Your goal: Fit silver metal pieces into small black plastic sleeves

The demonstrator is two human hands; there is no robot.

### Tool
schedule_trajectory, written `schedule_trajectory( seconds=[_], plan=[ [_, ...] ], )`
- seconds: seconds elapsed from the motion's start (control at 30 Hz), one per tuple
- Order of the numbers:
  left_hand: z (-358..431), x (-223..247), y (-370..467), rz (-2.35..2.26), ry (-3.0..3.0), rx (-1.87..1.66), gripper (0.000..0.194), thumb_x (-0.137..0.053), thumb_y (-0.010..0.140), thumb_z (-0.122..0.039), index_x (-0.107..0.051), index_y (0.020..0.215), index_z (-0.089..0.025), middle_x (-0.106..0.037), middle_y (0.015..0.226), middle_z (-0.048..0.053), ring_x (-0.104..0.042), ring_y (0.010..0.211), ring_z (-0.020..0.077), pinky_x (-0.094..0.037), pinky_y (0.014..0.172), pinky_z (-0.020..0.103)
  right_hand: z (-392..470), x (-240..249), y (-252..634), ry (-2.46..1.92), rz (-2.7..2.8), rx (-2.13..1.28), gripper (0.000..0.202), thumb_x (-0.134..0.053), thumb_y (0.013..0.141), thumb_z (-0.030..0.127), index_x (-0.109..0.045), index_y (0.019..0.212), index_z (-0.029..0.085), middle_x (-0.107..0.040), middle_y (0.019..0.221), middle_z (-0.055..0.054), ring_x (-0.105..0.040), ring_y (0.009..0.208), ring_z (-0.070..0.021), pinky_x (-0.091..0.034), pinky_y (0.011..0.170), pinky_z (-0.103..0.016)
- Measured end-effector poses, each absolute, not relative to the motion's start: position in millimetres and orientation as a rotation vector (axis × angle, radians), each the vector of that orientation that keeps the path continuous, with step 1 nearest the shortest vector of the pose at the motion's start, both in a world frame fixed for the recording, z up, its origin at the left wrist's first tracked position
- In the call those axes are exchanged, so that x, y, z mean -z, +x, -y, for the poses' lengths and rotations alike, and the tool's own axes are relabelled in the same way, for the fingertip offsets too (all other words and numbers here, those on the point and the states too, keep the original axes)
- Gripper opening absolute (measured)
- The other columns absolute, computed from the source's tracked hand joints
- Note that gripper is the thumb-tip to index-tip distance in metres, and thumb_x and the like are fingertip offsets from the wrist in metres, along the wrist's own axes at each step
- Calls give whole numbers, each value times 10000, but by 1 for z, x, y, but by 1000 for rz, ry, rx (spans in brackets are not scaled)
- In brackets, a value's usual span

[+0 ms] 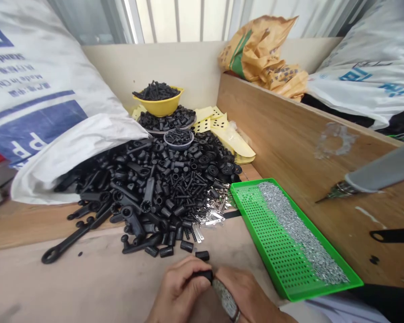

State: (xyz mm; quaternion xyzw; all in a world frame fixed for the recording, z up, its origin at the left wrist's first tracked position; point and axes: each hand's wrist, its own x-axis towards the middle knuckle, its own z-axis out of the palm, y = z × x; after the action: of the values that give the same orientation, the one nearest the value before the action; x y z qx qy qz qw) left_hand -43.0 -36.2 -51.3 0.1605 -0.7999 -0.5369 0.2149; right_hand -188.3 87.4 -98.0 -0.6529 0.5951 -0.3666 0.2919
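Brown table fills the bottom of the frame. At the bottom middle, the left hand pinches a small black tube. The right hand is curled around a silver metal piece, touching the tube. A big pile of black parts sits above, with a green tray at the right.

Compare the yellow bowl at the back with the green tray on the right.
The yellow bowl is round and deep; the green tray is flat, rectangular and perforated. The bowl is heaped with black parts, while the tray carries a strip of small silvery metal pieces. The bowl stands on top of another dish of black parts; the tray lies directly on the work surface. Both are open containers of small parts.
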Motion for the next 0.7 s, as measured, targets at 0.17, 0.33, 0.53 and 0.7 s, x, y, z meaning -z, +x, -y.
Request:
schedule_trajectory(
  seconds=[0.17, 0.33, 0.53, 0.7],
  plan=[
    [34, 51, -38, 2247, 348, 1366, 127, -527, 887, -178, -628, 963, -162, -623, 860, 20, -602, 807, 80, -466, 723, 128, -97, 120, -178, -1528, -1718, 997, 880, 53, 927, 634, -551, 1009, 0, -445, 983, -65, -322, 902, 154, -224, 747, 116],
    [35, 52, -37, 2325, 149, 986, 225, -479, 887, -102, -516, 1099, -168, -590, 951, 49, -578, 879, 95, -487, 789, 159, -88, 102, -168, -955, -1357, 801, 861, -106, 730, 737, -410, 1050, -3, -405, 824, -54, -307, 676, 141, -297, 620, 76],
    [36, 55, -35, 2359, 50, 536, 197, -452, 890, -80, -508, 1079, -87, -576, 903, 110, -541, 835, 125, -486, 754, 189, -75, 78, -166, -571, -1139, 624, 954, -146, 556, 777, -252, 1116, 12, -225, 643, 2, -264, 519, 86, -252, 488, -23],
    [36, 55, -28, 2338, 153, 993, 279, -481, 876, -62, -503, 1137, -159, -569, 993, 61, -554, 935, 93, -471, 831, 159, -83, 85, -172, -1119, -1472, 789, 715, -167, 821, 599, -444, 1044, -22, -417, 1014, -75, -336, 873, 145, -275, 715, 137]
  ],
)
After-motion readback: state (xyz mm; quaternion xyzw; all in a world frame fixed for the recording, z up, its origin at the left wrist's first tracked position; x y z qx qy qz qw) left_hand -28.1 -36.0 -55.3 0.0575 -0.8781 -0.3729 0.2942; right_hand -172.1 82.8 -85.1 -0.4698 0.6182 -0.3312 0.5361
